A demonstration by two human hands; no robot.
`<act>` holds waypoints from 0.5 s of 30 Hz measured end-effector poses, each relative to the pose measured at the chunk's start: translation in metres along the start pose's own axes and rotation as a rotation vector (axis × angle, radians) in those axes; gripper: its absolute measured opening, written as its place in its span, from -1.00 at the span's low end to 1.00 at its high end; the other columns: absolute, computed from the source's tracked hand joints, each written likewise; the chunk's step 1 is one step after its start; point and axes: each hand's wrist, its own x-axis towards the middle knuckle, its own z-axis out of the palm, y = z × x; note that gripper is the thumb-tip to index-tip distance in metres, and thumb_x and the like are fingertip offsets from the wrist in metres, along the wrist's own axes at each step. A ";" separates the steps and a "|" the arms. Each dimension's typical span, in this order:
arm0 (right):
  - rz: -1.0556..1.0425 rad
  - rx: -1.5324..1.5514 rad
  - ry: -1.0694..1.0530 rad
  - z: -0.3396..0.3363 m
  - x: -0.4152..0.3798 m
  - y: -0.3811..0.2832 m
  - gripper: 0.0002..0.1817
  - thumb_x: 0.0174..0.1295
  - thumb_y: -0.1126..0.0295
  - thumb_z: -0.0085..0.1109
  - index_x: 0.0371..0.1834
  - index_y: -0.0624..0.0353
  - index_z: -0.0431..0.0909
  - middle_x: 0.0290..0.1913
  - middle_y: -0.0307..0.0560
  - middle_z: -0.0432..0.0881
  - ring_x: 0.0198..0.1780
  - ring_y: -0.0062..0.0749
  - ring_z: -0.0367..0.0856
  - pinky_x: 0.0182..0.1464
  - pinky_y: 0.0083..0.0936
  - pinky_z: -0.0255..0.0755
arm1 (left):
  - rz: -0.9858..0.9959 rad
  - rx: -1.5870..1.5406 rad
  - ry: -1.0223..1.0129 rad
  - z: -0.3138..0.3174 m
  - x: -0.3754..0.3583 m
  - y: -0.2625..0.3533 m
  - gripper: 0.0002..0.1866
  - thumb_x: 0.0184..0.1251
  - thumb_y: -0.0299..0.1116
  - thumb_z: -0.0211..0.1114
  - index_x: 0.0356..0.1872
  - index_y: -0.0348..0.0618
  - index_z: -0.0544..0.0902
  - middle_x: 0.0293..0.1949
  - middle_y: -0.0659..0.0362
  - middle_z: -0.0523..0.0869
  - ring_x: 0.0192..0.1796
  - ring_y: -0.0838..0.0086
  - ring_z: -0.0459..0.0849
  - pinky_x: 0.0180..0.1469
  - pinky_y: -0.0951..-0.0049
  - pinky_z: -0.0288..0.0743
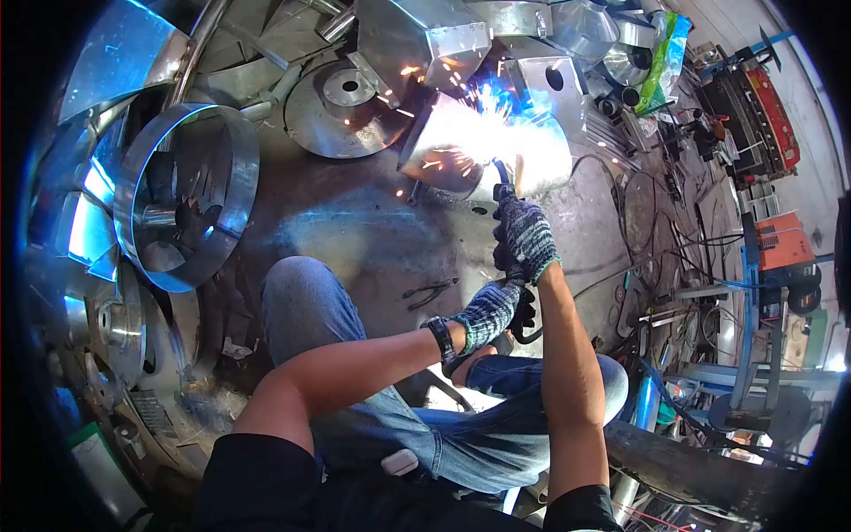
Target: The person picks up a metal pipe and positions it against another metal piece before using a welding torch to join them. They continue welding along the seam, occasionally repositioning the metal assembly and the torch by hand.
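Note:
My right hand, in a grey knitted work glove, is wrapped round the handle of a welding torch. Just below it, my left hand, gloved alike and with a black band at the wrist, is closed round the rear of the same torch. At the torch tip a bright arc throws sparks and blue-white light. It burns on a rounded sheet-metal piece lying on the floor. Glare hides the spot where the tip meets the metal. A pair of pliers lies on the floor left of my hands.
A large metal ring stands at the left. A round disc with a hub and a boxy sheet-metal part lie beyond. Cables run along the right, near an orange machine and scattered metal scraps.

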 end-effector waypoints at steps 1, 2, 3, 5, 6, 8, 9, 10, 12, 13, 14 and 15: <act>0.033 0.131 -0.008 0.000 0.002 0.004 -0.32 0.50 -0.28 0.17 -0.08 0.28 0.65 -0.58 -0.16 0.49 -0.62 -0.33 0.51 -0.58 -0.25 0.42 | 0.000 0.008 0.008 0.001 -0.001 0.001 -0.56 0.85 -0.14 -0.08 0.01 -0.35 0.62 -0.31 0.03 0.76 -0.30 0.27 0.80 -0.19 0.24 0.77; 0.030 0.130 -0.008 0.000 0.004 0.009 -0.32 0.50 -0.28 0.17 -0.08 0.28 0.65 -0.58 -0.16 0.49 -0.62 -0.33 0.51 -0.58 -0.25 0.42 | 0.001 0.017 0.017 0.002 -0.003 0.003 -0.56 0.85 -0.15 -0.09 0.01 -0.35 0.61 -0.31 0.03 0.75 -0.30 0.27 0.80 -0.18 0.24 0.77; 0.021 0.121 -0.003 0.000 0.003 0.009 -0.34 0.50 -0.27 0.19 -0.10 0.27 0.64 -0.57 -0.16 0.51 -0.63 -0.33 0.50 -0.59 -0.26 0.40 | 0.005 0.017 0.016 0.003 -0.005 0.005 -0.56 0.85 -0.15 -0.09 0.01 -0.35 0.61 -0.31 0.03 0.75 -0.30 0.27 0.80 -0.18 0.24 0.77; 0.011 0.111 0.001 -0.001 0.004 0.009 -0.35 0.50 -0.26 0.20 -0.12 0.26 0.64 -0.56 -0.16 0.52 -0.63 -0.33 0.49 -0.60 -0.26 0.38 | -0.016 0.013 0.017 0.005 -0.008 0.008 -0.58 0.84 -0.17 -0.09 0.01 -0.35 0.60 -0.31 0.03 0.75 -0.30 0.27 0.80 -0.19 0.24 0.76; 0.012 0.087 0.017 -0.001 0.004 0.005 -0.35 0.50 -0.28 0.18 -0.15 0.23 0.65 -0.56 -0.17 0.52 -0.65 -0.34 0.47 -0.61 -0.28 0.36 | -0.023 -0.008 0.013 0.005 -0.008 0.009 -0.57 0.83 -0.15 -0.08 -0.01 -0.34 0.61 -0.31 0.03 0.75 -0.29 0.28 0.80 -0.19 0.25 0.76; 0.214 0.187 0.085 0.003 0.000 -0.017 -0.35 0.51 -0.30 0.16 -0.19 0.20 0.65 -0.58 -0.19 0.52 -0.67 -0.36 0.45 -0.62 -0.30 0.33 | 0.028 0.114 0.017 -0.004 0.006 -0.004 -0.55 0.83 -0.12 -0.07 -0.01 -0.34 0.61 -0.32 0.04 0.75 -0.29 0.29 0.80 -0.19 0.26 0.76; 0.415 0.309 0.137 0.004 -0.006 -0.039 -0.36 0.52 -0.30 0.16 -0.21 0.18 0.64 -0.59 -0.19 0.52 -0.67 -0.37 0.46 -0.63 -0.32 0.33 | 0.076 0.237 0.022 -0.013 0.016 -0.015 -0.54 0.83 -0.10 -0.07 -0.02 -0.34 0.62 -0.32 0.04 0.75 -0.29 0.29 0.80 -0.19 0.26 0.76; 0.471 0.370 0.144 0.001 -0.010 -0.056 -0.38 0.50 -0.28 0.21 -0.21 0.16 0.63 -0.59 -0.19 0.54 -0.66 -0.39 0.50 -0.62 -0.33 0.36 | 0.074 0.236 0.024 -0.027 0.029 -0.035 -0.54 0.83 -0.10 -0.07 -0.02 -0.34 0.62 -0.32 0.04 0.75 -0.29 0.29 0.80 -0.19 0.26 0.76; 0.504 0.363 0.119 -0.004 -0.016 -0.075 -0.33 0.47 -0.34 0.22 -0.20 0.18 0.63 -0.57 -0.18 0.56 -0.63 -0.39 0.51 -0.58 -0.34 0.39 | 0.166 0.018 -0.083 -0.049 0.049 -0.072 -0.53 0.83 -0.08 -0.04 -0.04 -0.34 0.63 -0.32 0.05 0.76 -0.29 0.29 0.80 -0.19 0.25 0.76; 0.535 0.356 0.097 -0.006 -0.017 -0.078 -0.28 0.43 -0.39 0.23 -0.19 0.20 0.63 -0.56 -0.16 0.58 -0.61 -0.38 0.52 -0.54 -0.34 0.43 | 0.164 0.017 -0.084 -0.040 0.038 -0.055 -0.53 0.83 -0.08 -0.04 -0.04 -0.34 0.63 -0.32 0.05 0.76 -0.29 0.29 0.80 -0.19 0.25 0.76; 0.474 0.374 0.117 -0.002 -0.013 -0.060 -0.41 0.50 -0.24 0.24 -0.19 0.17 0.63 -0.57 -0.19 0.55 -0.68 -0.33 0.52 -0.63 -0.31 0.38 | 0.124 0.140 -0.037 -0.028 0.029 -0.037 -0.53 0.83 -0.07 -0.04 -0.04 -0.34 0.63 -0.32 0.05 0.76 -0.28 0.29 0.80 -0.19 0.24 0.76; 0.473 0.374 0.119 0.001 -0.009 -0.040 -0.41 0.50 -0.24 0.24 -0.19 0.17 0.63 -0.57 -0.19 0.55 -0.68 -0.33 0.52 -0.63 -0.31 0.38 | 0.084 0.263 0.010 -0.017 0.017 -0.021 -0.52 0.83 -0.07 -0.03 -0.04 -0.34 0.63 -0.32 0.05 0.76 -0.28 0.29 0.80 -0.20 0.24 0.76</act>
